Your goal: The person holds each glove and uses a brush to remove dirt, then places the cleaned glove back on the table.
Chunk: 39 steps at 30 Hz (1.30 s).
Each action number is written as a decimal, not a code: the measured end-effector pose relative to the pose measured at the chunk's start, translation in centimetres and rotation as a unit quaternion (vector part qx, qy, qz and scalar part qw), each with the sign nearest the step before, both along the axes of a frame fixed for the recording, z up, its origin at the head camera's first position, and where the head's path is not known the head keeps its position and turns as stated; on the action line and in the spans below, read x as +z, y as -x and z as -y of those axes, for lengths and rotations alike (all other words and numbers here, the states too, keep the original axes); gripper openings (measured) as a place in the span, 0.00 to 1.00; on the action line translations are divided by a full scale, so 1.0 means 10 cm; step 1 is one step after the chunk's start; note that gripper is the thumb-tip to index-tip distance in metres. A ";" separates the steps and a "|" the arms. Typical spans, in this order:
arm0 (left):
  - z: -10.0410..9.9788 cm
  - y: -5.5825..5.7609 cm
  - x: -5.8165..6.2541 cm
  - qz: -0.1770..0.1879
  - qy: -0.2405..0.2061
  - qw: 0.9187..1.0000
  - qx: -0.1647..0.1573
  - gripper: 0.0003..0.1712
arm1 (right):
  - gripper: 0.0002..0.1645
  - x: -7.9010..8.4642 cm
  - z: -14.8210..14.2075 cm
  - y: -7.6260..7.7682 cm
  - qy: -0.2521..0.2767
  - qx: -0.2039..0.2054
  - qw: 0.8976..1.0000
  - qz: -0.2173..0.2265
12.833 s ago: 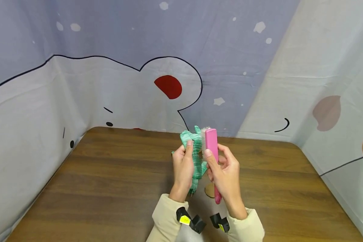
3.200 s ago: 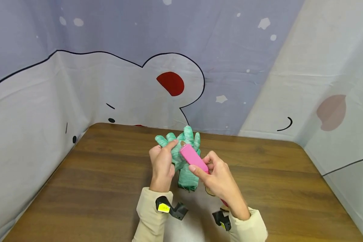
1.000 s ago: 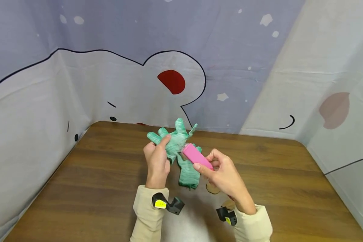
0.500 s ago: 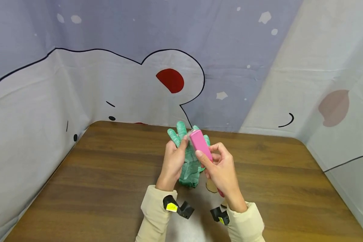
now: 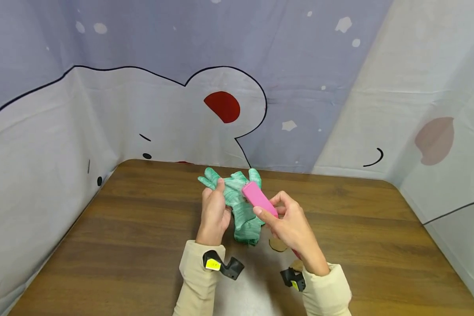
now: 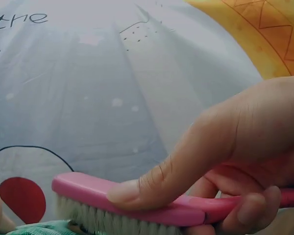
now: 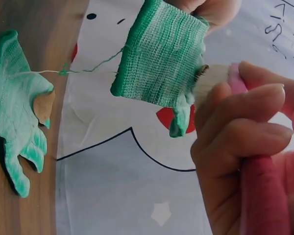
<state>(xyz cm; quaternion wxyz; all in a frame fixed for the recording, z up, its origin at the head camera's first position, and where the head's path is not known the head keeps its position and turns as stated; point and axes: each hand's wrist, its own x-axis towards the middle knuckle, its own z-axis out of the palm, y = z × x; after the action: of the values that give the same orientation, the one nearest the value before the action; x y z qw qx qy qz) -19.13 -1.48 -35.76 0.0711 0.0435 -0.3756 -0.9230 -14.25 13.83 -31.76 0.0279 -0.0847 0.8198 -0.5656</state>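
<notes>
A green-and-white knit glove (image 5: pixel 231 188) is gripped at its left side by my left hand (image 5: pixel 214 215), thumb on top. My right hand (image 5: pixel 294 226) holds a pink brush (image 5: pixel 259 199), its thumb lying along the back of the head. Pale bristles (image 6: pixel 112 223) face the glove, and in the right wrist view they touch its edge beside a small dark spot. Another green glove (image 7: pixel 19 98) lies on the table underneath. A loose thread (image 7: pixel 90 69) runs between the two gloves. Most of my left hand's fingers are hidden behind the held glove.
Tan round flat pieces (image 5: pixel 278 245) lie on the wooden table (image 5: pixel 142 245) near my right wrist, one partly covered by it. A printed cloth (image 5: pixel 162 114) hangs behind the table's far edge and along its sides.
Over the last half second my left hand shifts left with the glove, which tilts. The brush head drops slightly and leans further left. Earlier, the glove was held edge-on against the bristles.
</notes>
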 end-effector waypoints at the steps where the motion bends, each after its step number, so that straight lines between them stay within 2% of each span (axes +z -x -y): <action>1: 0.00 0.00 0.01 0.008 -0.007 1.000 -0.001 0.18 | 0.22 -0.01 -0.02 0.01 0.000 0.003 1.000 0.006; 4: -0.01 0.00 0.02 0.014 -0.010 1.000 0.000 0.17 | 0.21 -0.06 -0.09 0.05 0.018 0.007 1.000 -0.002; 7: -0.03 -0.02 0.03 0.009 0.017 1.000 -0.010 0.18 | 0.20 -0.16 -0.14 0.11 0.071 0.011 0.996 -0.045; 10: -0.06 -0.03 0.04 -0.014 0.049 0.998 -0.043 0.18 | 0.18 -0.24 -0.14 0.16 0.115 0.012 0.989 -0.097; 12: -0.09 -0.04 0.06 -0.032 0.066 0.995 -0.075 0.18 | 0.18 -0.27 -0.11 0.18 0.121 0.008 0.986 -0.112; 15: -0.11 -0.05 0.07 -0.051 0.076 0.991 -0.095 0.19 | 0.20 -0.26 -0.06 0.16 0.082 -0.008 0.991 -0.102; 18: -0.11 -0.06 0.07 -0.049 0.048 0.995 -0.072 0.19 | 0.22 -0.14 -0.01 0.08 0.034 -0.015 0.997 -0.068; 22: -0.10 -0.05 0.06 -0.022 -0.014 0.999 -0.034 0.16 | 0.20 0.02 -0.01 -0.02 -0.014 0.004 0.999 -0.040; 27: -0.12 -0.04 0.03 0.007 -0.065 0.997 -0.031 0.15 | 0.18 0.12 -0.13 -0.05 -0.075 0.044 0.996 -0.002; 30: -0.13 -0.03 0.02 0.017 -0.071 0.997 -0.032 0.15 | 0.18 0.14 -0.25 -0.04 -0.085 0.071 0.994 0.020; 32: -0.15 -0.04 0.03 0.017 -0.037 0.999 -0.024 0.16 | 0.19 0.13 -0.32 -0.03 -0.071 0.081 0.994 0.030; 35: -0.18 -0.06 0.04 -0.004 0.061 0.998 -0.017 0.17 | 0.18 0.06 -0.39 0.03 -0.011 0.088 0.996 0.006; 38: -0.23 -0.07 0.04 -0.047 0.154 0.986 -0.030 0.18 | 0.15 -0.09 -0.36 0.12 0.075 0.082 0.992 -0.062; 39: -0.24 -0.07 0.03 -0.065 0.162 0.984 -0.039 0.19 | 0.14 -0.16 -0.33 0.15 0.098 0.079 0.988 -0.092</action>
<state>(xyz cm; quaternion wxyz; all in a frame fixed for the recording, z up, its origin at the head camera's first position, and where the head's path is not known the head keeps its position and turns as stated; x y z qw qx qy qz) -18.40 0.97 -35.42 0.0653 -0.0439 -0.5165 -0.8527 -15.80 17.14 -33.36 -0.0110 -0.2032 0.7505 -0.6288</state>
